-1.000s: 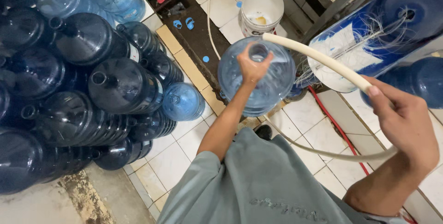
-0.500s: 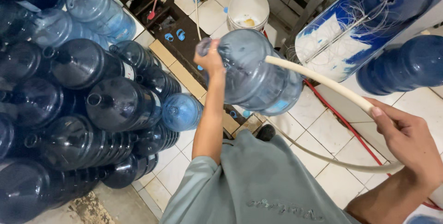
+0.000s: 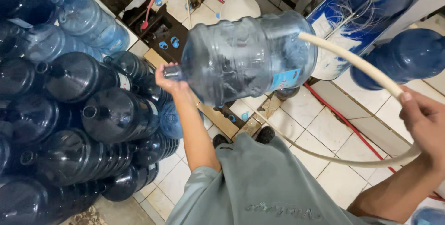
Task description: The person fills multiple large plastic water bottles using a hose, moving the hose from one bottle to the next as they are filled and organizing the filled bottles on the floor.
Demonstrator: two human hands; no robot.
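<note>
While the left hand (image 3: 169, 79) grips its neck, the clear blue plastic water jug (image 3: 248, 58) lies sideways, apparently empty. The right hand (image 3: 424, 123) clasps a cream rubber hose (image 3: 352, 60)

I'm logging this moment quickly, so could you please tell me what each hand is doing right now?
Left hand: closed around the neck of the clear water jug, held sideways in the air.
Right hand: closed on the cream hose.

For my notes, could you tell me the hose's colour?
The hose is cream, clearest in the head view.
</note>
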